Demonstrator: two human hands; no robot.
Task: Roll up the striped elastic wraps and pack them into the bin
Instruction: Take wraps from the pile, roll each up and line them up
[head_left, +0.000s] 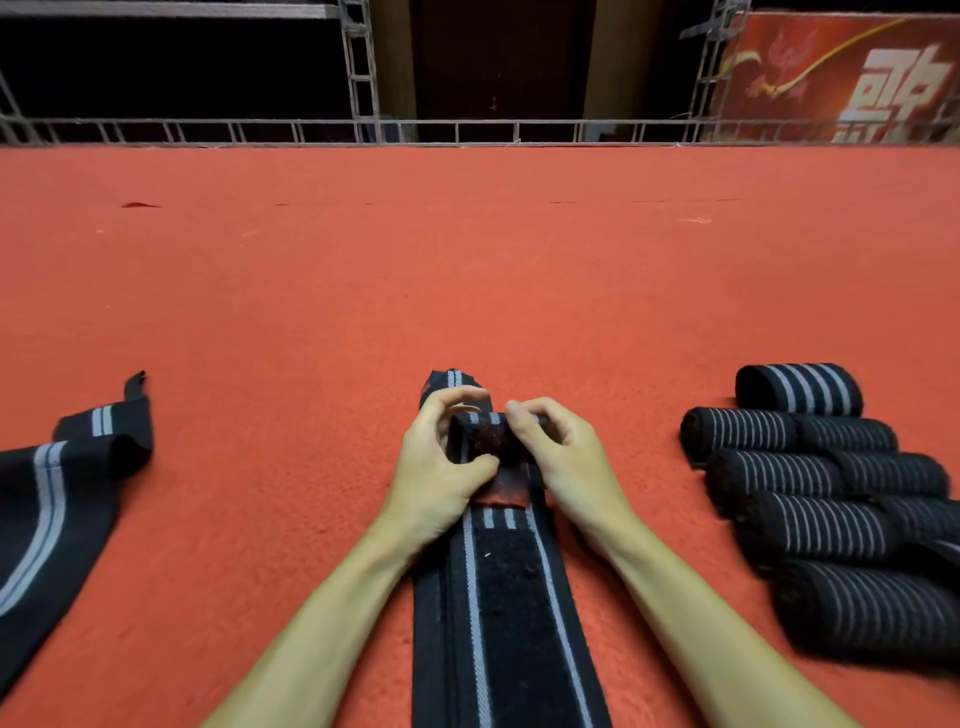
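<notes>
Firstly, red carpet (467, 270): carries everything; a metal truss rail (358, 130) bounds its far edge.

Landmark: long black wrap (498, 597), grey stripes, dark fuzzy patch down its middle. It lies flat, running away from the person between the two forearms.

Left of that wrap, well apart: loose unrolled wraps (47, 499), crumpled, partly cut off by the frame edge.

Right of it, well apart: several rolled wraps (810, 499) packed side by side and touching. One with broader stripes sits at the far end.

Left hand (436, 467): fingers curled over the wrap's coiled part, thumb pressed on its near side.

Right hand (561, 457): thumb on top, fingers curled round the same coil.

Rolled end (480, 434): small tight coil, pinched between both hands, resting on the flat wrap. A short striped tip shows just beyond.
</notes>
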